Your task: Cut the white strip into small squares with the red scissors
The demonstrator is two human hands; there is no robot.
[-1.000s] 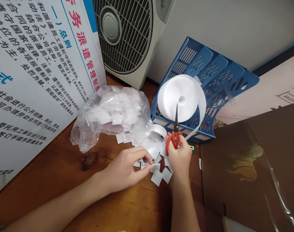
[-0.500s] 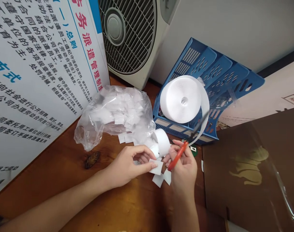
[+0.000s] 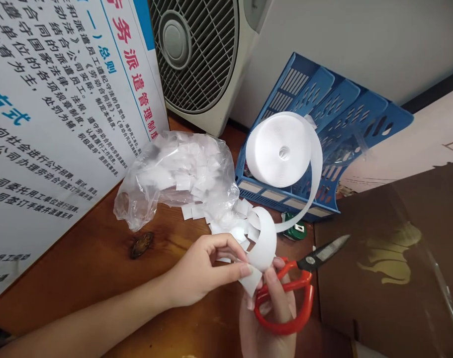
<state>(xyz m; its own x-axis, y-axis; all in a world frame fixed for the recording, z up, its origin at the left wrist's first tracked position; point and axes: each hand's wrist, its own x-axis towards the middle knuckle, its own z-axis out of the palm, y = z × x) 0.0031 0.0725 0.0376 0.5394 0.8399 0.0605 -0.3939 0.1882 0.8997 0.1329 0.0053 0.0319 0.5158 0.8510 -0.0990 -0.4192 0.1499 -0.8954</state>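
Note:
A big roll of white hook-and-loop tape (image 3: 269,149) rests on the blue file holder. Its loose strip (image 3: 268,241) hangs down and curls toward my hands. My left hand (image 3: 202,273) pinches the strip's end between thumb and fingers. In my right hand (image 3: 279,298) are scissors (image 3: 311,260) with red handles, the dark blades together and pointing up to the right. Fingertips of that hand also touch the strip beside the left thumb. Behind my hands, cut white squares (image 3: 188,212) lie at the mouth of a clear plastic bag (image 3: 215,149) filled with more squares.
The blue file holder (image 3: 325,209) stands behind on the right, with a green tape measure (image 3: 295,229) by its base. A brown box (image 3: 360,238) borders the right side. At the back is a fan (image 3: 200,54); a printed board (image 3: 62,124) leans at left.
The scissors have swung from pointing up across the strip to pointing right, away from it. My right hand has turned and dropped lower. Both hands now meet at the strip's end, nearer me.

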